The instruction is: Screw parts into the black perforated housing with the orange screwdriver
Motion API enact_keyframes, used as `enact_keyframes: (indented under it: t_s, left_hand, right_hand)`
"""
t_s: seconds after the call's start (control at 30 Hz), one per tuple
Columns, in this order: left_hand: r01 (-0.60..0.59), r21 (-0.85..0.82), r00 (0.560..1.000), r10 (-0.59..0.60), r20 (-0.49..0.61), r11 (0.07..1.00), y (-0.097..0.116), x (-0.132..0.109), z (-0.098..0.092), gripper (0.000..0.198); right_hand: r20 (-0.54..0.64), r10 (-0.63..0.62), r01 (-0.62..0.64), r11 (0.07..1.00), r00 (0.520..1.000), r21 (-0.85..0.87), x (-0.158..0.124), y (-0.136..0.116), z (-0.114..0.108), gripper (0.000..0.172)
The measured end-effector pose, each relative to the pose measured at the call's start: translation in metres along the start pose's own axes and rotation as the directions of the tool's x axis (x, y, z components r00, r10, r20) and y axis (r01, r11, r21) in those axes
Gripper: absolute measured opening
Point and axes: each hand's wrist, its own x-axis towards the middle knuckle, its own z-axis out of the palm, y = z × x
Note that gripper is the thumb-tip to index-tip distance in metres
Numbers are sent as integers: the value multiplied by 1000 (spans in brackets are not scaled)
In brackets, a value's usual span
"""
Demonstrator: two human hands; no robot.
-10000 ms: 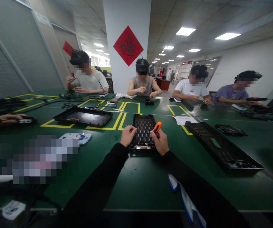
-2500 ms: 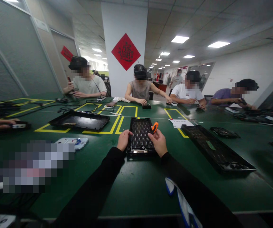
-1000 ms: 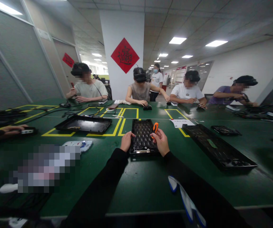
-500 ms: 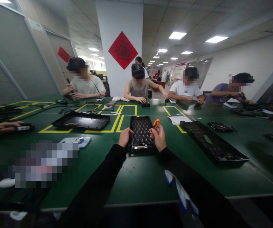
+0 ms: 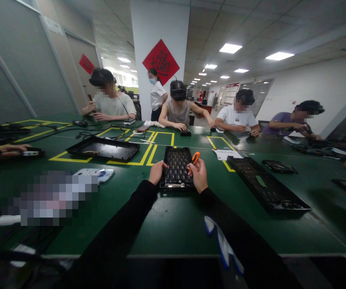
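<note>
Tipped further over than a second ago, the orange-handled tool point(image 5: 194, 159) is pinched between the thumb and fingers of the right hand point(image 5: 199, 174), its tip too small to make out, while the left hand's point(image 5: 157, 172) thumb and fingers grasp the left edge of the black casing point(image 5: 177, 150) lying on the green table point(image 5: 167, 224). Beyond, a long black tray point(image 5: 253, 172) lies to the right and a wider black tray point(image 5: 117, 149) to the left. Across the table sits a co-worker point(image 5: 177, 110), behind whom a masked person point(image 5: 157, 94) has moved left, before the pillar point(image 5: 176, 24).
</note>
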Motion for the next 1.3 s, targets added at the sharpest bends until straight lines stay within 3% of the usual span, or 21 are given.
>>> enact_keyframes:
  t_s: [0.2, 0.67, 0.97, 1.3]
  left_hand:
    - [9, -1, 1000, -9, -12, 1000, 6, -3, -1, 42]
    - [-2, 6, 1000, 2, 27, 1000, -3, 0, 0, 44]
    - [-21, 13, 999, 21, 38, 1000, -6, 1, -1, 44]
    - [-34, 21, 999, 33, 42, 999, -7, 1, -1, 45]
  right_hand:
    - [16, -11, 11, 1000, 1000, -25, -1, -3, 2, 33]
    - [60, -17, 21, 998, 998, -67, -3, 0, 2, 33]
    - [5, -37, 38, 999, 999, -21, 0, 0, 2, 42]
    - [80, 1, 2, 1000, 997, -26, -1, -3, 2, 37]
